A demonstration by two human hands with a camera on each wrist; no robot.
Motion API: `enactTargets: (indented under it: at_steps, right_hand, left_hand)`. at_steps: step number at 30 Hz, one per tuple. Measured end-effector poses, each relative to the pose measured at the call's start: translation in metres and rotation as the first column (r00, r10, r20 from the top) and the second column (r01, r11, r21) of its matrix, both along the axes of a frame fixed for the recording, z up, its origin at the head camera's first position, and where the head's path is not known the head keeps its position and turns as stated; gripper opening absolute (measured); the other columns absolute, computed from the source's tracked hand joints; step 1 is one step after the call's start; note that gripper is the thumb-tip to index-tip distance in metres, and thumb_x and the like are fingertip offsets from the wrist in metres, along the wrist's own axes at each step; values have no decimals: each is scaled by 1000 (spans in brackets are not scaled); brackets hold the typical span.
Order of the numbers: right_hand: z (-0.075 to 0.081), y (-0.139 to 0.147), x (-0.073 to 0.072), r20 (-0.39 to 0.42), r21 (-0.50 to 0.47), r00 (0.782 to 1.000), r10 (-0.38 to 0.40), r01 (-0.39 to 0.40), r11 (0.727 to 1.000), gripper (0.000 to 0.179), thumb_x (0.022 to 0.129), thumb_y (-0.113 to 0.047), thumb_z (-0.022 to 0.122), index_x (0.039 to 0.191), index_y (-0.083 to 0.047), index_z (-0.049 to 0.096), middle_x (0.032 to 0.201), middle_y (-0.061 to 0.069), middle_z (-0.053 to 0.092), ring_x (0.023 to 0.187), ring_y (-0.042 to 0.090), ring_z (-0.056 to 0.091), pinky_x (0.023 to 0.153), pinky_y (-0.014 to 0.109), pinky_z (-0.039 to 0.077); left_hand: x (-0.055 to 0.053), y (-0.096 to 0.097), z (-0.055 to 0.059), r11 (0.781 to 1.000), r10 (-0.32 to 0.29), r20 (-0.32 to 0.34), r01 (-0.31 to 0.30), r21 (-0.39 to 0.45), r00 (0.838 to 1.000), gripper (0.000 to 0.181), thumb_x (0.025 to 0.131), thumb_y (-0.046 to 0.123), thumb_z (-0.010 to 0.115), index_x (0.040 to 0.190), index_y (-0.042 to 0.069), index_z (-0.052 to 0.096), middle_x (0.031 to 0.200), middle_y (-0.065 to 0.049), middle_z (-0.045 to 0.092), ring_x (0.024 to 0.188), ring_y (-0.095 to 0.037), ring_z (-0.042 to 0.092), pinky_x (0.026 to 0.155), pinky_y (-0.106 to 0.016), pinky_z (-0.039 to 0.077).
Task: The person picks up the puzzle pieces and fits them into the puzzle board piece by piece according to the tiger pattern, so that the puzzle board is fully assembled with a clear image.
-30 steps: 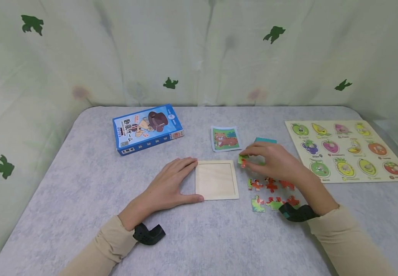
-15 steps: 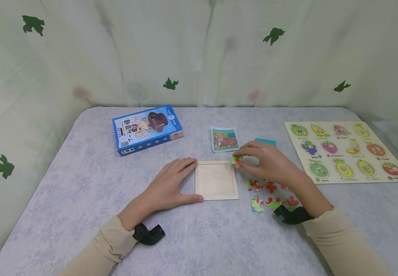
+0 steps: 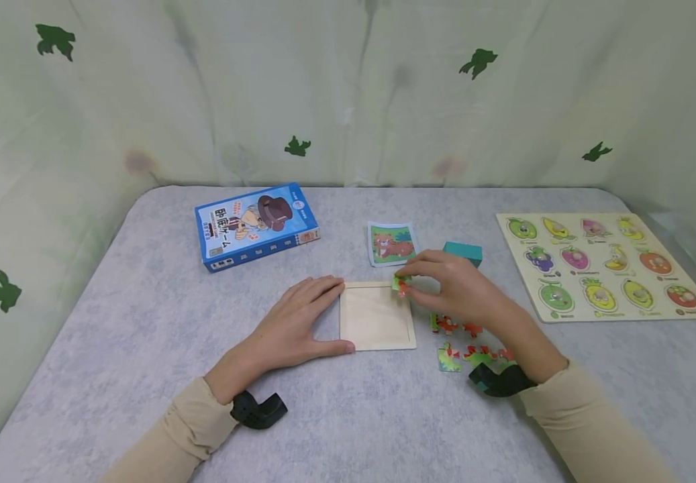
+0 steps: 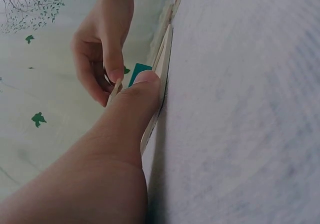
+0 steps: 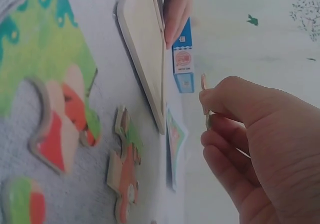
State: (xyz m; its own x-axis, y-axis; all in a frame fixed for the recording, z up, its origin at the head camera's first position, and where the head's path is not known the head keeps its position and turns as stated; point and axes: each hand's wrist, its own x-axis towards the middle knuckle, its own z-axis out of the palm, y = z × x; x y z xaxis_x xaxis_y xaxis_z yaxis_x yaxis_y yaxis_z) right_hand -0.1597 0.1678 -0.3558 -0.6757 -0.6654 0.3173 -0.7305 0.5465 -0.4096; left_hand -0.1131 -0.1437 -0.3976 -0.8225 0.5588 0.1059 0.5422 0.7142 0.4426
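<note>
My right hand (image 3: 458,285) pinches a green and red jigsaw piece (image 3: 400,284) between thumb and fingers. In the head view the piece overlaps the top right corner of the square wooden puzzle tray (image 3: 376,315); the right wrist view shows it edge-on, raised. My left hand (image 3: 293,322) rests at the tray's left side, fingers extended to the upper left corner and thumb on the lower left one. In the left wrist view the thumb (image 4: 147,81) lies along the tray edge. Several loose jigsaw pieces (image 3: 449,357) lie right of the tray, partly under my right hand and wrist.
Behind the tray lies a bear picture card (image 3: 392,243), with a teal block (image 3: 464,252) to its right. A blue game box (image 3: 257,225) stands back left. A wooden fruit puzzle board (image 3: 604,267) covers the right side. A pale curtain (image 3: 348,94) hangs behind the table.
My right hand has moved left with the jigsaw piece, from beside the tray to its upper right corner. More of the teal block shows. My left hand has stayed in place.
</note>
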Motion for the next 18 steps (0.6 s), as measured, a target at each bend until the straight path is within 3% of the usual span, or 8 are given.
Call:
enactTargets:
  at_steps: [18]
  right_hand:
    - [-5, -20, 4, 14, 26, 1000, -22, 22, 999, 25, 92, -20, 79, 116, -12, 79, 115, 1, 72, 107, 17, 68, 89, 34, 61]
  left_hand:
    - [-1, 0, 0, 1000, -4, -11, 4, -5, 1000, 100, 85, 68, 73, 157, 6, 43, 163, -9, 40, 152, -29, 34, 129, -51, 23]
